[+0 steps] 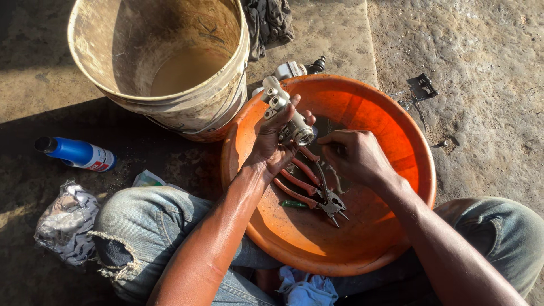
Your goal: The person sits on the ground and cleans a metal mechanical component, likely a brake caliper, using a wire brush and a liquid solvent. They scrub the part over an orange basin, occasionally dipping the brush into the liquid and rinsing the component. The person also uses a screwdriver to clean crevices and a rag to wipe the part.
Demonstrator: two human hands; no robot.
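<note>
One head-worn camera looks steeply down from the seated person's own viewpoint, close to the work. Both forearms enter from the bottom edge, and the knees frame the lower corners. An orange basin (396, 130) fills the centre; a bucket (164, 62) sits at the top left. The ground fills the rest.

Bottle: a blue plastic bottle with a black cap (75, 153) is lying on its side on the ground at the left, below the bucket.
Label: a white label with red and dark markings (100, 160) is wrapping around the bottle's base end, facing the knee.
Packet: a pale green-and-white plastic packet (148, 179) is peeking out just above the left knee, partly hidden.
Signs, screens: none are showing.
</note>
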